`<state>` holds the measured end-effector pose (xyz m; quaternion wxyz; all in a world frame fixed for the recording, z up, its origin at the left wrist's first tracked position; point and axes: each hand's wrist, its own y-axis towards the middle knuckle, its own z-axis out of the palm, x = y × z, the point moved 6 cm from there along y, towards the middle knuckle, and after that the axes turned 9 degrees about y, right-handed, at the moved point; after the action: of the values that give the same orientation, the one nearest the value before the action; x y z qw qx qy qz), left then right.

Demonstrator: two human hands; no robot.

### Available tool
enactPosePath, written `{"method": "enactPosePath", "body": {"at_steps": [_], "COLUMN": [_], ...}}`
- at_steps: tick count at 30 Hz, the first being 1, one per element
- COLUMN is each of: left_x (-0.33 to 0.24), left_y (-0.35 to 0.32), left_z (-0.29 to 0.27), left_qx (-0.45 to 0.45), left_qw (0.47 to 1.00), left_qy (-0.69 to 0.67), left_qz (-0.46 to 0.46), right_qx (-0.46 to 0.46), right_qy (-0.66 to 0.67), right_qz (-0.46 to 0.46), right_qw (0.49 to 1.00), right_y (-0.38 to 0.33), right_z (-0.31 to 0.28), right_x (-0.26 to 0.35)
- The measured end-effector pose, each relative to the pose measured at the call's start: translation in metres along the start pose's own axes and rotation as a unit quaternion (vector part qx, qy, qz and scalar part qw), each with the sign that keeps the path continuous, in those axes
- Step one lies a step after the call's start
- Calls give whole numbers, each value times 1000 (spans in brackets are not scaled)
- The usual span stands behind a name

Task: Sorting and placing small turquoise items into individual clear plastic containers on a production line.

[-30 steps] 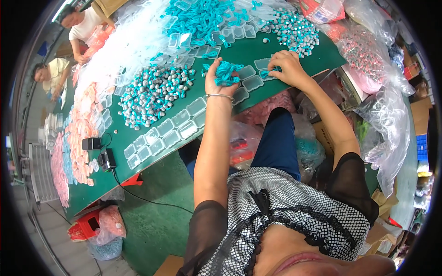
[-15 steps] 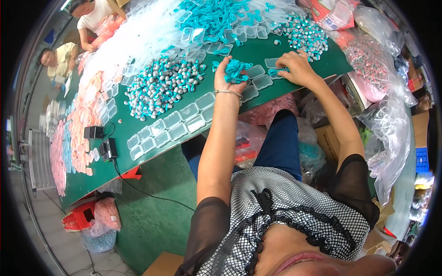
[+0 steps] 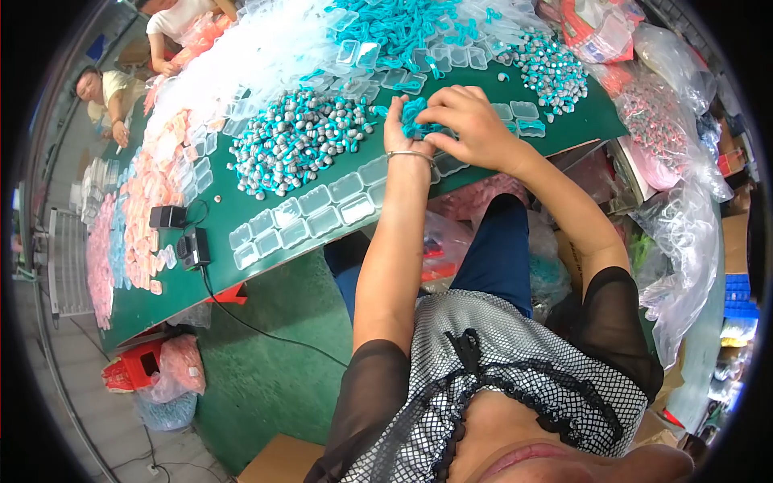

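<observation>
My left hand [image 3: 405,143], palm up, is closed around a bunch of turquoise looped cords [image 3: 414,117]. Over that bunch, the thumb and fingers of my right hand [image 3: 477,133] pinch at the cords; its fingertips are partly hidden among them. Below both hands, a double row of small clear plastic boxes [image 3: 324,220] runs along the table's near edge. Right of my right hand, a clear box [image 3: 531,127] has a turquoise cord in it. Beside my left hand lies a heap of grey-and-turquoise striped small pieces [image 3: 294,145].
A large turquoise cord pile [image 3: 394,32] lies at the back of the green table [image 3: 213,294]. More striped pieces [image 3: 555,72] are heaped at right. A black device [image 3: 193,248] trails a cable over the near edge. Two co-workers [image 3: 101,88] are at far left.
My right hand has left the boxes on the right and moved left to the cord bunch in my left hand. A turquoise cord now lies in a box there.
</observation>
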<state>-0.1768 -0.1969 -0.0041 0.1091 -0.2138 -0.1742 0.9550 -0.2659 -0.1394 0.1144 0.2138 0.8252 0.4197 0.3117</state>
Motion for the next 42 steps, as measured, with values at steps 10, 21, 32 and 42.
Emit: {"method": "enactPosePath", "body": {"at_steps": [10, 21, 32, 42], "left_x": [6, -11, -11, -13], "left_y": [23, 4, -1, -4], "left_z": [-8, -13, -14, -16], "left_qx": [6, -24, -7, 17], "left_qw": [995, 996, 994, 996], "left_qy": [-92, -79, -98, -87], "left_qz": [-41, -34, -42, -20], "right_qx": [-62, 113, 114, -19], "right_qy": [346, -77, -83, -21], "right_qz": [187, 107, 114, 10], "right_qw": [917, 985, 983, 1000], "right_y": [-10, -63, -69, -5], "right_z": [-6, -14, -5, 0], "right_x": [-41, -61, -68, 0]}}
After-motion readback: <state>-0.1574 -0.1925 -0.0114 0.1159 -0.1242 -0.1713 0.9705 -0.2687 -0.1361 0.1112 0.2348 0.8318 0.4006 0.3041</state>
